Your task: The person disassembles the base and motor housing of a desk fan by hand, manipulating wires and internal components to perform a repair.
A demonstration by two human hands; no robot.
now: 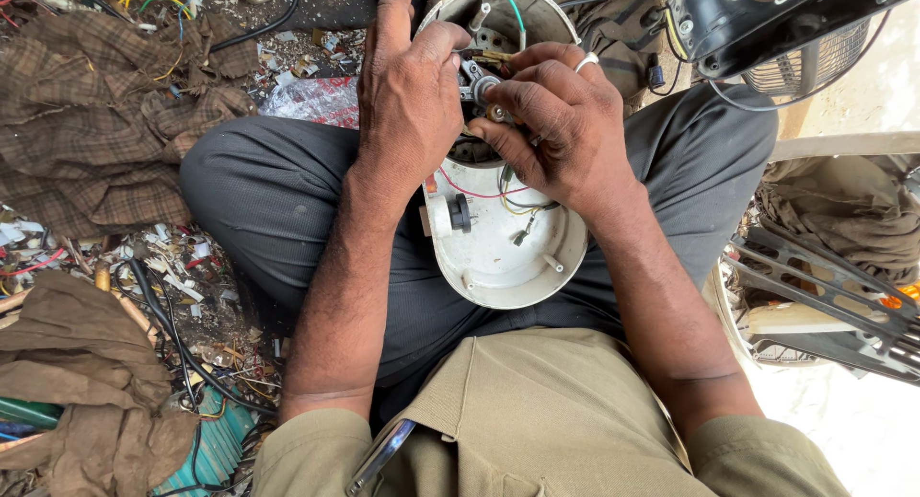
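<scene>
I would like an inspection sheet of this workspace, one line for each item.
Surface: bare ground, dusty; the person sits cross-legged, work rests on the lap.
Job's things: open white plastic housing, inside up; small dark part at its upper end.
Clutter: brown checked cloth, scraps and debris, clear plastic bag.
Hands: left hand steadies the housing; right hand, with a ring, pinches the small dark part.
Cables: red wire inside housing; black cable on the ground.
Surroundings: fan grille, black plastic frame.
</scene>
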